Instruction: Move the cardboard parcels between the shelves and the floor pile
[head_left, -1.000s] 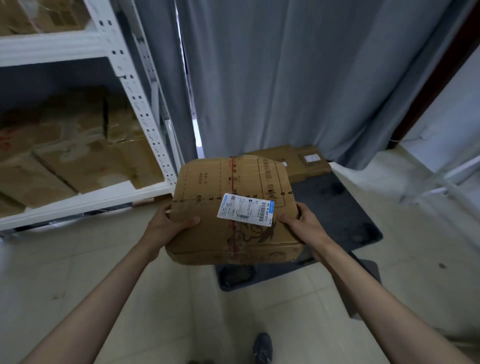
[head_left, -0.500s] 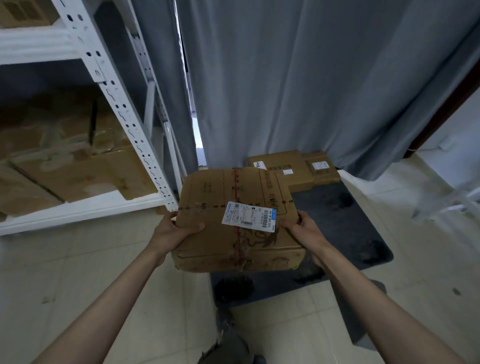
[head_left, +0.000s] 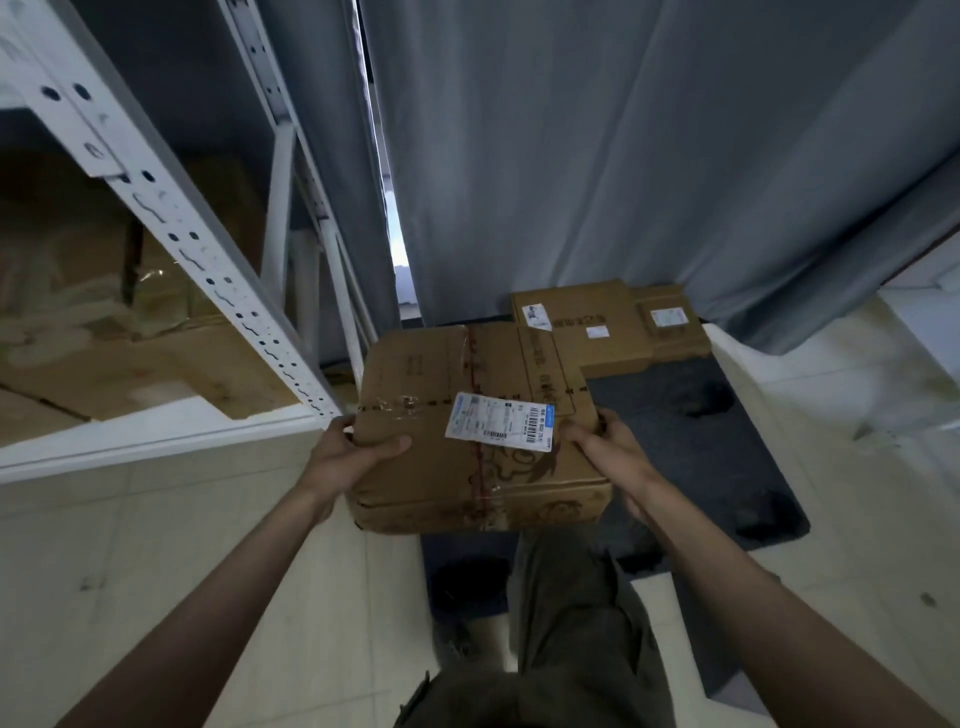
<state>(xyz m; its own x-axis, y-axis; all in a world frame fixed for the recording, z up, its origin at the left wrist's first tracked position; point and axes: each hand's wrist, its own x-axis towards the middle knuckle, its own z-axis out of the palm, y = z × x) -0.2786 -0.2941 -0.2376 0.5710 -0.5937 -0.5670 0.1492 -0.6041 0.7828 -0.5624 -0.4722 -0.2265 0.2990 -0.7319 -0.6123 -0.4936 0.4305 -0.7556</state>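
Parcel (head_left: 467, 431) held level above the dark mat (head_left: 727, 447); left hand (head_left: 348, 457) and right hand (head_left: 608, 447) each grip a side.

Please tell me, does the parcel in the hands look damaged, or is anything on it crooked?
Yes, a little. The held parcel looks worn: its edges are rounded and its front side is creased. The white label sits tilted across the red tape line, not square to the edges. Both the left hand and the right hand grip its sides.
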